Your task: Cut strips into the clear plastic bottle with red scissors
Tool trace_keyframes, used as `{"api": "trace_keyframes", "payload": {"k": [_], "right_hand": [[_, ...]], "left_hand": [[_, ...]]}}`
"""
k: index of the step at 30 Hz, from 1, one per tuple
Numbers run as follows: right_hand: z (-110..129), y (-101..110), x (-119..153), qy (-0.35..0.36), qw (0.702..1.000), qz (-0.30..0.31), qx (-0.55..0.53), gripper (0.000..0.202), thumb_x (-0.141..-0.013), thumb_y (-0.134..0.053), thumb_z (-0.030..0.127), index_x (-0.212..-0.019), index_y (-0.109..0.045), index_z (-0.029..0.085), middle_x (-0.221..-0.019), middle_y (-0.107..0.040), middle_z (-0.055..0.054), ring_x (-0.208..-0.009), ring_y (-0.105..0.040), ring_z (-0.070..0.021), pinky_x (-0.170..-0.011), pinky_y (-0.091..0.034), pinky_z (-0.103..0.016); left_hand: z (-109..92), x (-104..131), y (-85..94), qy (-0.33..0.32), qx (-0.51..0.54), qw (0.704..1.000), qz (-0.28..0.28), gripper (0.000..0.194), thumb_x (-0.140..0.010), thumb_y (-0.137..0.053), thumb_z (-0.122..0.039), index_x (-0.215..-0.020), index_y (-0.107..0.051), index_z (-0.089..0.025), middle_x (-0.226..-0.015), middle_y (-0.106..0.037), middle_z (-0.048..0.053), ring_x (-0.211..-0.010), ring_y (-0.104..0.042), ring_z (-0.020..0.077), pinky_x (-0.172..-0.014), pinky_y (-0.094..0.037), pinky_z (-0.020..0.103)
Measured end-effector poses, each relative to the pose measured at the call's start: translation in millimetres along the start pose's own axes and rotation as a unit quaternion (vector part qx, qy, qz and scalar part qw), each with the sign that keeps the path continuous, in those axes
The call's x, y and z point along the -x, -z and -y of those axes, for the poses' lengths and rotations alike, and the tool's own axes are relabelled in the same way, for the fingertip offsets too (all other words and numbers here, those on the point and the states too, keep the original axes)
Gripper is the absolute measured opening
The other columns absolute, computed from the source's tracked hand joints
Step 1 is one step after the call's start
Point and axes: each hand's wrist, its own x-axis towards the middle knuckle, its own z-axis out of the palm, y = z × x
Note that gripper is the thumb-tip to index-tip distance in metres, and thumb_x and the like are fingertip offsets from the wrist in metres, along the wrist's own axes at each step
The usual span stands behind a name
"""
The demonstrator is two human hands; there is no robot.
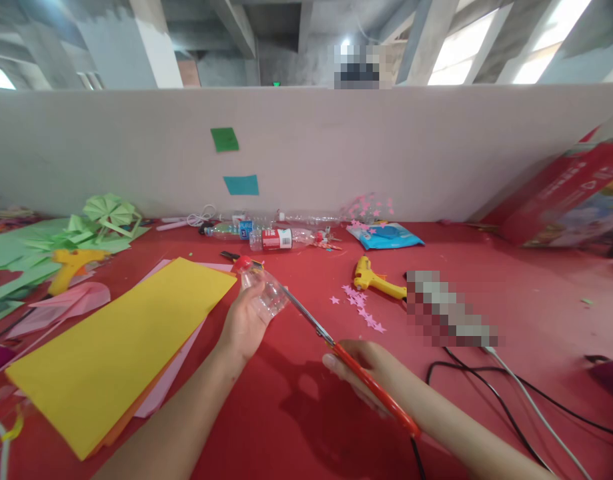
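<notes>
My left hand (245, 325) is wrapped round a clear plastic bottle piece (271, 297) with a red cap (243, 263), which it holds tilted above the red table. In my right hand (369, 370) are red-handled scissors (371, 381), their blades pointing up and left. The blade tips meet the bottle's right side near its cut edge; whether they bite into the plastic I cannot tell. Just right of the blades, pink paper stars (359, 301) lie scattered beside a yellow glue gun (379, 280).
Yellow paper (121, 353) covers the table's left side, with green paper shapes (106, 217) and another glue gun (71, 267) beyond. Plastic bottles (279, 239) and a blue packet (386, 235) line the white partition (311, 153). Black cables (471, 368) run across the right.
</notes>
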Motion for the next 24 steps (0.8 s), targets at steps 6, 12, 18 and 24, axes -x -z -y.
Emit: {"api": "trace_keyframes", "payload": {"k": [6, 12, 18, 24], "right_hand": [[-4, 1, -4, -0.005, 1.000, 0.009, -0.015, 0.046, -0.086, -0.050, 0.061, -0.063, -0.041, 0.022, -0.040, -0.035, 0.008, -0.036, -0.033, -0.0078, -0.041, -0.020, -0.023], [-4, 2, -2, 0.018, 1.000, 0.016, 0.001, 0.048, -0.087, -0.049, 0.060, -0.061, -0.035, 0.022, -0.043, -0.036, 0.007, -0.038, -0.033, -0.0076, -0.041, -0.020, -0.022], [-4, 4, 6, 0.075, 0.995, 0.043, 0.059, 0.049, -0.087, -0.045, 0.064, -0.064, -0.036, 0.021, -0.058, -0.039, 0.004, -0.052, -0.034, -0.0094, -0.046, -0.024, -0.021], [-3, 4, 9, 0.083, 0.993, 0.056, 0.057, 0.051, -0.088, -0.043, 0.065, -0.064, -0.035, 0.020, -0.061, -0.035, 0.005, -0.055, -0.031, -0.0094, -0.048, -0.024, -0.021]], "left_hand": [[-1, 1, -1.7, 0.003, 0.019, 1.000, -0.004, 0.019, -0.069, -0.064, -0.021, -0.088, -0.061, -0.020, -0.083, -0.066, 0.000, -0.079, -0.064, 0.0182, -0.082, -0.052, 0.040], [1, -1, -0.7, -0.015, -0.021, 0.999, -0.045, 0.021, -0.069, -0.068, -0.017, -0.087, -0.059, -0.020, -0.078, -0.065, -0.002, -0.075, -0.065, 0.0151, -0.081, -0.052, 0.036], [-1, -10, 5.6, -0.039, -0.008, 0.995, -0.091, 0.012, -0.071, -0.068, -0.020, -0.078, -0.058, -0.017, -0.070, -0.066, 0.000, -0.072, -0.066, 0.0148, -0.085, -0.052, 0.036], [-1, -6, -0.6, -0.017, 0.007, 0.994, -0.109, 0.010, -0.078, -0.064, -0.024, -0.081, -0.059, -0.015, -0.078, -0.069, 0.006, -0.079, -0.069, 0.0176, -0.083, -0.054, 0.034]]}}
